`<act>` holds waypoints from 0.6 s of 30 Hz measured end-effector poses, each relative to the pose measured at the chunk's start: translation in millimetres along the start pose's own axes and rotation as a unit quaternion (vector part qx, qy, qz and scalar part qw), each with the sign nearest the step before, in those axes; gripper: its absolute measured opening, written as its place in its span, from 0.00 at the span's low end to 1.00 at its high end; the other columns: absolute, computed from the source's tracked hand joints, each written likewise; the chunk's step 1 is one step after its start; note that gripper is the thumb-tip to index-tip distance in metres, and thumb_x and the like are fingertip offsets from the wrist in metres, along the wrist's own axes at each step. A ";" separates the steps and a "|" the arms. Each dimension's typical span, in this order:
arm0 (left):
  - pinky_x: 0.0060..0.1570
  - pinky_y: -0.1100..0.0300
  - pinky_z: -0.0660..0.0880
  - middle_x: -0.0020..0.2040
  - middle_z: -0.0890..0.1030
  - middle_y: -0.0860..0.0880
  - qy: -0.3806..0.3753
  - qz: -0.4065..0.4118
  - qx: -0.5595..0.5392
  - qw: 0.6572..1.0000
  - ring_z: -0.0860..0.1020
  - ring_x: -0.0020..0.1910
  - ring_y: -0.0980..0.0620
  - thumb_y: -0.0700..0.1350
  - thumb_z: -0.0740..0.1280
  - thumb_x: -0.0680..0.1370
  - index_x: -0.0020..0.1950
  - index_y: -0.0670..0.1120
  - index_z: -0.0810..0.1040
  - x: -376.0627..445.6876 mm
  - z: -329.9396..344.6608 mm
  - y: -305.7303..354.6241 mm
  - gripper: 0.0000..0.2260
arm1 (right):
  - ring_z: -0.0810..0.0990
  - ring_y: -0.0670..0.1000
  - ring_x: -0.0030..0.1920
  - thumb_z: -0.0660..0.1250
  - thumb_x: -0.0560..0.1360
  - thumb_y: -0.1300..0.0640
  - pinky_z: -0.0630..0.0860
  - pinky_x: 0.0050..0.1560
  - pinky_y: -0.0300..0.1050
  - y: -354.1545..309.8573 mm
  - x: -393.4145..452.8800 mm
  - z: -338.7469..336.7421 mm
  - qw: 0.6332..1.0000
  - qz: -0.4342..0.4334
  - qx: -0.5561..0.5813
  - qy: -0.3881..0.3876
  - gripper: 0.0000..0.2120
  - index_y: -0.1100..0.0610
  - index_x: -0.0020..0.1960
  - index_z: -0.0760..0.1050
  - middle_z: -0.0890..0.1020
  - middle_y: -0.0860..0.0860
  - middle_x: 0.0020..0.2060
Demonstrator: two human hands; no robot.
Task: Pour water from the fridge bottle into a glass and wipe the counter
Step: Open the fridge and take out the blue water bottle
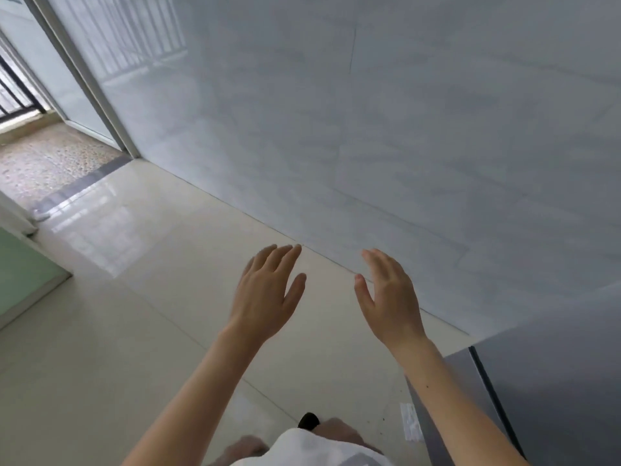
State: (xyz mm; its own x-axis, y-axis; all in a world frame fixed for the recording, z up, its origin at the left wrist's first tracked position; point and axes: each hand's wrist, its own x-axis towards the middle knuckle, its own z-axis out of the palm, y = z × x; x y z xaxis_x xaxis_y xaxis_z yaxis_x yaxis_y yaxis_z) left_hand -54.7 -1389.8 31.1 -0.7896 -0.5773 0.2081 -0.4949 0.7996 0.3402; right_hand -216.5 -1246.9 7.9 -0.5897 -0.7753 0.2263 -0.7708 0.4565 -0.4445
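Observation:
My left hand [267, 292] is held out in front of me over the pale floor, fingers apart, holding nothing. Beside it my right hand [389, 295] is raised the same way, fingers spread and palm turned inward, empty. A grey fridge [544, 381] stands at the lower right, just past my right forearm, and its door is closed. No bottle, glass or counter is in view.
A pale grey tiled wall [369, 112] fills the upper right. Glossy beige floor tiles [117, 331] stretch ahead and to the left. A sliding door frame [90, 85] opens onto a pebbled balcony [43, 163] with a dark railing. A green-tinted panel [23, 274] stands at far left.

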 end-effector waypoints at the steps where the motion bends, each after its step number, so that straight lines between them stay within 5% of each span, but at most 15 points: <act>1: 0.67 0.52 0.65 0.67 0.75 0.50 -0.001 0.013 -0.001 1.000 0.69 0.69 0.46 0.56 0.51 0.81 0.72 0.46 0.69 14.3 2.5 2.3 0.25 | 0.72 0.57 0.68 0.51 0.80 0.48 0.69 0.67 0.52 6.9 8.9 -2.0 1.000 0.008 -0.005 0.004 0.25 0.61 0.70 0.70 0.75 0.57 0.67; 13: 0.69 0.52 0.64 0.67 0.75 0.49 -0.111 0.156 -0.034 0.981 0.69 0.69 0.45 0.56 0.51 0.80 0.72 0.46 0.70 132.6 71.7 19.4 0.25 | 0.73 0.56 0.68 0.52 0.81 0.47 0.71 0.67 0.52 64.8 48.5 12.3 0.987 0.145 -0.059 0.022 0.24 0.59 0.70 0.70 0.75 0.56 0.67; 18: 0.73 0.52 0.59 0.69 0.73 0.50 -0.141 0.240 -0.045 0.960 0.67 0.72 0.48 0.57 0.49 0.80 0.73 0.47 0.69 202.0 93.0 20.2 0.26 | 0.73 0.58 0.67 0.54 0.80 0.49 0.69 0.68 0.62 82.0 88.2 18.4 0.969 0.209 -0.118 0.061 0.21 0.59 0.67 0.72 0.77 0.56 0.65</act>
State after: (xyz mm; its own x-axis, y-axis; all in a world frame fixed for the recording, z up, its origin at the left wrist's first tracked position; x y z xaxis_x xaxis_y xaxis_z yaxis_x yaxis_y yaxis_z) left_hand -258.0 -1474.9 -5.3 -0.9917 -0.0690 0.1088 -0.0271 0.9372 0.3477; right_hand -327.3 -1285.9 -24.6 -0.8757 -0.4497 0.1761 -0.4829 0.8179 -0.3129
